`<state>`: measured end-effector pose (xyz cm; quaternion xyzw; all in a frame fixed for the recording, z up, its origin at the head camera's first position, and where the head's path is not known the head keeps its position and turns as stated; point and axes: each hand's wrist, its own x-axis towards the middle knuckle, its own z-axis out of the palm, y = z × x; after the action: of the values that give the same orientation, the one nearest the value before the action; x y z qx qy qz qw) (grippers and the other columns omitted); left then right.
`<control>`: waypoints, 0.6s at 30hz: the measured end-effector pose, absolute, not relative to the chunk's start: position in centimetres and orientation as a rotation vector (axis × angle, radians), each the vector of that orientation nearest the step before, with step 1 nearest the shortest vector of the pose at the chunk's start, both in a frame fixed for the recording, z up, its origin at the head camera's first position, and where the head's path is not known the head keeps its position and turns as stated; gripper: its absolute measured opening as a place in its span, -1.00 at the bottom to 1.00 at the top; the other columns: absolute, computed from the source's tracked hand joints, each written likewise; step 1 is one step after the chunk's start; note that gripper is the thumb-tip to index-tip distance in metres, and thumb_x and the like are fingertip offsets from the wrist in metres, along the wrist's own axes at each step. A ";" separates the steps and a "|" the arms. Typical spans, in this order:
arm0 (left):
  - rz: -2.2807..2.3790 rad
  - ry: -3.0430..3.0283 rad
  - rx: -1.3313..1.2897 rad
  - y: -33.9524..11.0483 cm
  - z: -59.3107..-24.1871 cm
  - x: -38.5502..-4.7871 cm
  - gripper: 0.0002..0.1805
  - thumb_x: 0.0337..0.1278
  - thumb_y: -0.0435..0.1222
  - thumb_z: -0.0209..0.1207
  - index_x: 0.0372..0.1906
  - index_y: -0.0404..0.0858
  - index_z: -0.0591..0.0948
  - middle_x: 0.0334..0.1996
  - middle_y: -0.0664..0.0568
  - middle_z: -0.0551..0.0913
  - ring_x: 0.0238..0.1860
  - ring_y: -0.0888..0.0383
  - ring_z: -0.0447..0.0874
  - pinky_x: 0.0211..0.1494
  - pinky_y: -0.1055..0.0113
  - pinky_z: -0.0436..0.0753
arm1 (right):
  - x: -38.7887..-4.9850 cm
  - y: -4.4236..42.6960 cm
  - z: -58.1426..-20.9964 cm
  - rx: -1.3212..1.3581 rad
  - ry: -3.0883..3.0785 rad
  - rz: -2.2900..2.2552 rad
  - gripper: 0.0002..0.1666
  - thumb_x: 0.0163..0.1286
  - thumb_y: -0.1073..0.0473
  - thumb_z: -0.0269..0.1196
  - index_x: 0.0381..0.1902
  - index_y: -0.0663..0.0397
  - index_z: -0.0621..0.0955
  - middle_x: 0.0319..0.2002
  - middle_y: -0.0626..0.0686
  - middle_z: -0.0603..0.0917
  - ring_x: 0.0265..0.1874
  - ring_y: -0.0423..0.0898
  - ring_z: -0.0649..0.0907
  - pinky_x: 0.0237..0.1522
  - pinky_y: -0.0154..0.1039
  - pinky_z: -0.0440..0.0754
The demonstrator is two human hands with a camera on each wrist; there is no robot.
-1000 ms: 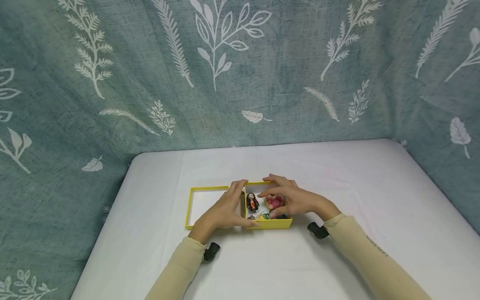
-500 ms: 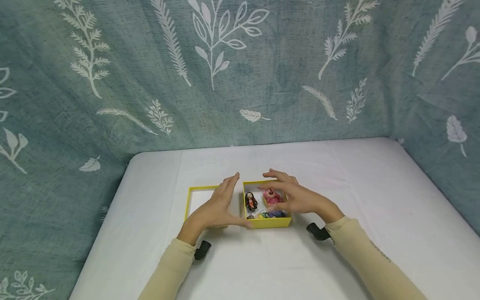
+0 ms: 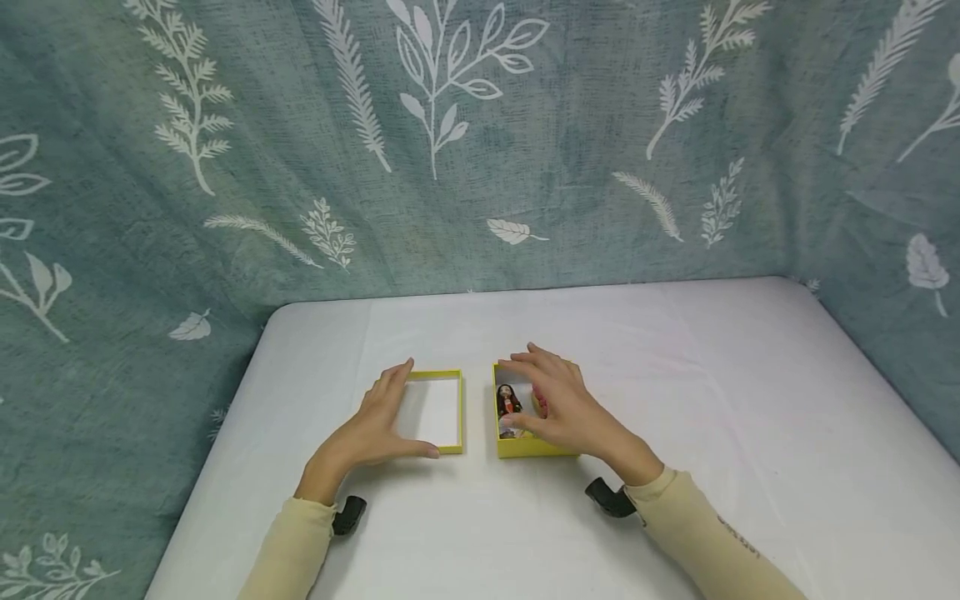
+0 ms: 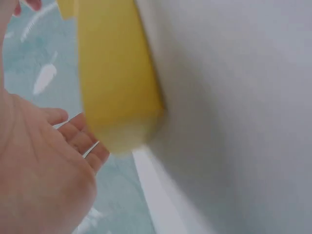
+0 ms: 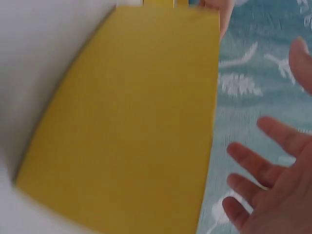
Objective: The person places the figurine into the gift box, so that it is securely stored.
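A yellow-rimmed box lid (image 3: 461, 412) with a white inside lies on the white table. My left hand (image 3: 367, 425) spans its left side, thumb at the front edge and fingers at the back; whether they touch it I cannot tell. To the right stands the yellow box (image 3: 528, 449), open at the top. Inside are a small dark-haired doll (image 3: 507, 400) and a pink toy (image 3: 538, 401), partly covered by my right hand (image 3: 566, 408). That hand hovers over the box with fingers spread. The right wrist view has the box's yellow side (image 5: 131, 117) beside the loose fingers.
The white cloth-covered table (image 3: 480, 525) reaches back to a teal curtain (image 3: 480, 208) with white leaf prints. A narrow gap separates lid and box. Each wrist wears a black camera.
My left hand has left the box's left side and moved left to the lid. My right hand has shifted slightly left over the box and covers more of the pink toy.
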<state>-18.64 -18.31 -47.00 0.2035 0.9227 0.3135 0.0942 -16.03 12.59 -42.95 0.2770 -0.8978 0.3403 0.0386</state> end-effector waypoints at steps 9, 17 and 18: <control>0.979 2.745 0.561 -21.2 -47.6 -19.7 0.49 -0.42 0.12 0.57 0.57 -0.22 -0.15 0.56 -0.14 -0.20 0.53 -0.25 -0.14 0.40 -0.38 0.07 | -14.5 7.8 -43.9 0.869 -2.745 0.923 -0.08 0.17 -0.19 0.41 0.41 -0.03 0.37 0.35 0.14 0.40 0.47 0.21 0.20 0.36 0.36 0.18; 1.006 2.656 0.487 -23.0 -48.6 -20.0 0.54 -0.44 0.14 0.57 0.57 -0.25 -0.21 0.53 -0.25 -0.13 0.51 -0.33 -0.12 0.37 -0.40 0.13 | -14.2 4.0 -45.3 0.963 -2.820 0.925 -0.03 0.22 -0.22 0.36 0.46 0.02 0.28 0.42 0.15 0.29 0.45 0.12 0.25 0.35 0.13 0.38; 1.017 2.643 0.484 -23.2 -48.7 -20.0 0.54 -0.44 0.13 0.57 0.57 -0.25 -0.22 0.53 -0.26 -0.12 0.51 -0.33 -0.12 0.38 -0.40 0.12 | -14.1 3.6 -45.4 0.960 -2.832 0.926 -0.02 0.22 -0.22 0.36 0.46 0.04 0.27 0.43 0.16 0.28 0.45 0.13 0.25 0.34 0.10 0.40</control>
<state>-20.03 -23.20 -48.70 0.1669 0.9117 0.3507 0.1341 -14.12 3.57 -45.39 0.3065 -0.9047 0.2958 0.0055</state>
